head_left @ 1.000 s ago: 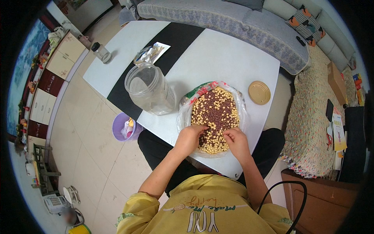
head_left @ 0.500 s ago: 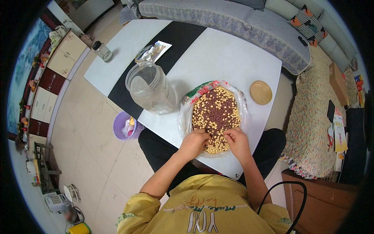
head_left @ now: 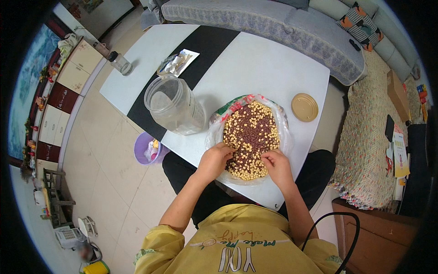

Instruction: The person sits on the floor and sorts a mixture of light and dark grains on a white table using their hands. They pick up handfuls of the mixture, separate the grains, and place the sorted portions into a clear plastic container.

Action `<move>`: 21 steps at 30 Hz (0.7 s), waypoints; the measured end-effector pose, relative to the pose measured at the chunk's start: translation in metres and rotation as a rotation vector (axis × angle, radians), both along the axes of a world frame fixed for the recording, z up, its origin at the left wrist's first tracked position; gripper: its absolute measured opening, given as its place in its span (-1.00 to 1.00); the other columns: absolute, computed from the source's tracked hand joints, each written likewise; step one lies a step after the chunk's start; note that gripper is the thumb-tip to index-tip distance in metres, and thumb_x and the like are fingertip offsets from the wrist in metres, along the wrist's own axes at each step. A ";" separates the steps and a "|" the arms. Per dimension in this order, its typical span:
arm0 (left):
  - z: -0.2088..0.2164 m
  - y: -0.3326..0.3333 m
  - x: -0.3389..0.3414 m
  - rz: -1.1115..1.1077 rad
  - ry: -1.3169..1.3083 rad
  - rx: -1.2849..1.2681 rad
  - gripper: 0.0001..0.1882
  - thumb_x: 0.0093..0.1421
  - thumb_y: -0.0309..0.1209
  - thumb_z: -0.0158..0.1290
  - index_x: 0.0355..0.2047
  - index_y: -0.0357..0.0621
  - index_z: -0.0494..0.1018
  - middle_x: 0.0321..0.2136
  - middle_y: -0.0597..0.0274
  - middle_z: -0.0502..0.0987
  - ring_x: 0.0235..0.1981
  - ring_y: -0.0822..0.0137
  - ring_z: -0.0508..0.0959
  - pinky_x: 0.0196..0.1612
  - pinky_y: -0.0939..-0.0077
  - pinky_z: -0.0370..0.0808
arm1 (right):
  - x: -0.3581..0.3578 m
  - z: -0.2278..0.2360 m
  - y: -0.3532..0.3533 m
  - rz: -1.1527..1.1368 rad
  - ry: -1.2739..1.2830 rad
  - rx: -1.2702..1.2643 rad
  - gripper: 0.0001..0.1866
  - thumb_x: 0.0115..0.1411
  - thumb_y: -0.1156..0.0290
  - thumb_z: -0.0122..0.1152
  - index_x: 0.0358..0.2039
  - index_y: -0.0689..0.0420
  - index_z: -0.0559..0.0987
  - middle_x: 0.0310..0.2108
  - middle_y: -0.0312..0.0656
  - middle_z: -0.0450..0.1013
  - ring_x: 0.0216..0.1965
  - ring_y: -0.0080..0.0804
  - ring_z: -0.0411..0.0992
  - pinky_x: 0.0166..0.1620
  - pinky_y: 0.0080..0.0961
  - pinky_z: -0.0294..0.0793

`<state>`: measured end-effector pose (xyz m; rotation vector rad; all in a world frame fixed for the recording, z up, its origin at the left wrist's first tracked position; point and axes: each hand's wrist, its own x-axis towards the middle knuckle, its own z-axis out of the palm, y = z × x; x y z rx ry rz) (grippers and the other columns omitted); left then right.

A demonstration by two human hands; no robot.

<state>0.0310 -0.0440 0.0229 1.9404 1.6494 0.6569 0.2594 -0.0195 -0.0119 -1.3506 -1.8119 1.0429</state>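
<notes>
Yellow soybeans and small dark red beans lie mixed in a clear plastic bag, folded open on the table, with a red and green printed edge at its far side. My left hand is over the bag's near left rim, its fingertips pinched together at the beans. Across from it, my right hand holds its thumb and fingers pinched at the near right part of the beans. Whatever either pinch holds is too small or hidden. Left of the bag stands a clear plastic jar without its lid.
A gold round lid lies right of the bag on the white and black table. Farther left are a silver packet and a glass bottle with a black cap. A purple bin stands on the floor beside the table.
My left hand has moved left and slightly away from me, from the beans' near middle toward their left side. The right hand has barely moved.
</notes>
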 end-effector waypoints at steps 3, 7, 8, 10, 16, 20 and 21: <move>0.004 -0.004 0.008 -0.034 0.043 -0.086 -0.66 -0.06 -0.48 0.18 -0.20 -0.19 0.51 -0.33 0.03 0.49 -0.29 0.05 0.52 -0.23 0.33 0.45 | 0.001 -0.001 0.001 -0.003 0.000 0.002 -0.92 0.04 0.56 0.21 -0.39 0.24 0.56 -0.41 -0.12 0.42 -0.46 -0.31 0.45 -0.37 -0.51 0.45; 0.005 -0.007 0.015 -0.076 0.105 -0.157 -0.65 -0.07 -0.46 0.19 -0.20 -0.19 0.50 -0.35 0.04 0.49 -0.29 0.05 0.52 -0.21 0.31 0.45 | 0.001 0.000 0.001 0.000 0.001 0.001 -0.91 0.04 0.60 0.22 -0.39 0.24 0.55 -0.45 -0.16 0.39 -0.46 -0.41 0.42 -0.37 -0.58 0.44; 0.003 -0.007 0.016 -0.067 0.109 -0.165 -0.66 -0.07 -0.46 0.18 -0.22 -0.19 0.51 -0.35 0.04 0.49 -0.29 0.05 0.52 -0.21 0.31 0.45 | 0.001 0.000 0.001 0.003 -0.001 -0.001 -0.91 0.04 0.60 0.22 -0.39 0.24 0.55 -0.45 -0.16 0.39 -0.46 -0.41 0.42 -0.37 -0.58 0.44; 0.000 -0.006 0.016 -0.049 0.131 -0.192 -0.71 -0.06 -0.47 0.17 -0.26 -0.20 0.52 -0.37 0.04 0.49 -0.29 0.05 0.52 -0.21 0.30 0.45 | 0.001 0.000 0.001 0.002 -0.002 -0.010 -0.91 0.04 0.60 0.22 -0.39 0.24 0.55 -0.45 -0.16 0.39 -0.46 -0.41 0.43 -0.37 -0.58 0.44; -0.005 -0.007 0.008 0.020 0.102 -0.144 -0.79 -0.05 -0.55 0.08 -0.33 -0.25 0.52 -0.42 0.00 0.51 -0.33 0.03 0.52 -0.24 0.30 0.46 | 0.002 0.000 0.001 0.008 -0.008 -0.003 -0.91 0.04 0.56 0.20 -0.39 0.24 0.56 -0.39 -0.09 0.44 -0.46 -0.27 0.46 -0.38 -0.48 0.47; -0.002 -0.008 0.001 0.116 -0.007 -0.126 -0.77 -0.06 -0.59 0.06 -0.32 -0.26 0.53 -0.42 -0.02 0.53 -0.37 0.03 0.54 -0.26 0.32 0.47 | 0.001 -0.001 0.001 -0.007 0.003 -0.006 -0.91 0.04 0.56 0.21 -0.39 0.24 0.57 -0.40 -0.09 0.44 -0.47 -0.27 0.47 -0.39 -0.49 0.47; 0.001 -0.007 0.000 0.141 -0.039 -0.146 -0.77 -0.06 -0.59 0.06 -0.32 -0.26 0.53 -0.41 -0.03 0.53 -0.38 0.04 0.54 -0.26 0.33 0.47 | 0.001 -0.002 0.001 -0.010 0.009 0.000 -0.91 0.04 0.56 0.21 -0.39 0.24 0.57 -0.40 -0.09 0.44 -0.48 -0.27 0.46 -0.39 -0.49 0.47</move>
